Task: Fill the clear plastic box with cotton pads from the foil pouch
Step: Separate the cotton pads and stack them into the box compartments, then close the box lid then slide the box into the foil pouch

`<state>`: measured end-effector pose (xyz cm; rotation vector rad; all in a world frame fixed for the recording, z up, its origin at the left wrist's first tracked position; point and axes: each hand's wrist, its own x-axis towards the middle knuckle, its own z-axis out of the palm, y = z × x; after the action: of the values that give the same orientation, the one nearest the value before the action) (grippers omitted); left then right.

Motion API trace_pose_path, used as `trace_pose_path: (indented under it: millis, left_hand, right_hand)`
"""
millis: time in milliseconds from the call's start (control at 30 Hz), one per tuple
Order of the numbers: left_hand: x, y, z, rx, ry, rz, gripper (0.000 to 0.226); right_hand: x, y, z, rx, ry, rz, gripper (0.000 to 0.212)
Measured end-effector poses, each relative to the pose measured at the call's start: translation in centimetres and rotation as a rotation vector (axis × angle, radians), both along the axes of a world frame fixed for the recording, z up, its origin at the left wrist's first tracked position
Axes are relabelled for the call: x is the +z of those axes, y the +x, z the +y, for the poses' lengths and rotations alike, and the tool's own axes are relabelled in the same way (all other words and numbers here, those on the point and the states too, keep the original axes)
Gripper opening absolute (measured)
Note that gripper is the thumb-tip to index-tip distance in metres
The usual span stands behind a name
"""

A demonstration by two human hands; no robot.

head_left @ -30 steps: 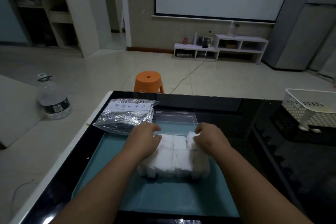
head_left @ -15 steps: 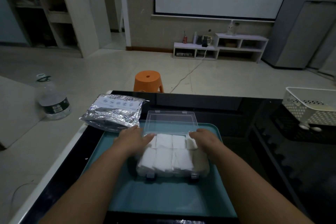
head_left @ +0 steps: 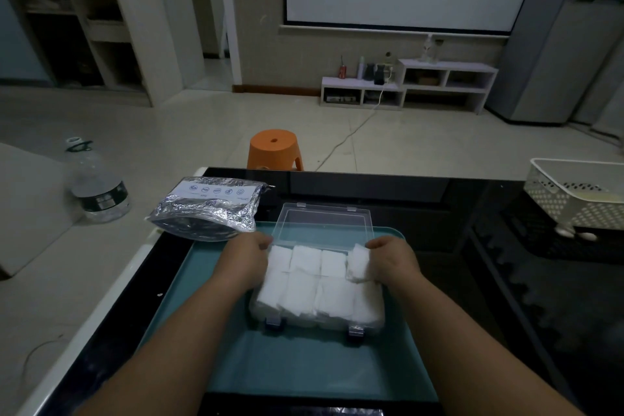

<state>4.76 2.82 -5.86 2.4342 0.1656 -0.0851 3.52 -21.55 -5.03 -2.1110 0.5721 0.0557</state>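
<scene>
Careful, the cotton pads (head_left: 358, 262) pinched by your right hand (head_left: 393, 258) stand proud and could jam the lid (head_left: 324, 223) just beyond your fingers; your left hand (head_left: 246, 257) curls, grip unclear.

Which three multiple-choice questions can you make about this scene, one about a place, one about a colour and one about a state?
1. Where does the foil pouch lie?
A) in a white basket
B) on the table, to the far left of the clear plastic box
C) on a stool

2. What colour is the tray under the box?
A) red
B) yellow
C) teal

3. What is the state of the box's lid?
A) open, laid back
B) shut and latched
C) taken off, on the floor

Answers:
1 B: the pouch rests on the dark table by the box's far left corner.
2 C: the bare tray around the box is teal.
3 A: the lid lies back behind the cotton pads, which are uncovered.
</scene>
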Motion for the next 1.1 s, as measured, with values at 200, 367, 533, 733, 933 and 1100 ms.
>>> trace_pose_path:
  millis: [200,367,533,733,933,1100]
  left_hand:
    - [-0.5,0.3,0.0,0.010,-0.104,-0.035,0.040]
    - [-0.8,0.5,0.1,0.013,-0.122,-0.018,0.040]
    - [-0.9,0.5,0.0,0.003,-0.176,0.015,0.048]
    - [-0.7,0.3,-0.1,0.013,-0.396,0.057,0.049]
    - [-0.3,0.0,-0.2,0.092,-0.578,0.050,0.077]
    - [0.0,-0.2,-0.1,0.099,-0.629,0.086,0.071]
  right_hand:
    - [0.5,-0.5,-0.1,-0.003,-0.011,-0.009,0.028]
    - [0.6,-0.5,-0.2,0.021,0.042,-0.014,0.025]
    - [0.6,-0.5,0.4,0.042,0.020,0.006,0.023]
    - [0.9,-1.1,0.7,0.054,0.021,0.010,0.030]
    - [1.6,-1.5,0.9,-0.008,0.112,-0.101,0.073]
    - [1.9,-1.8,0.9,0.029,-0.038,-0.067,0.037]
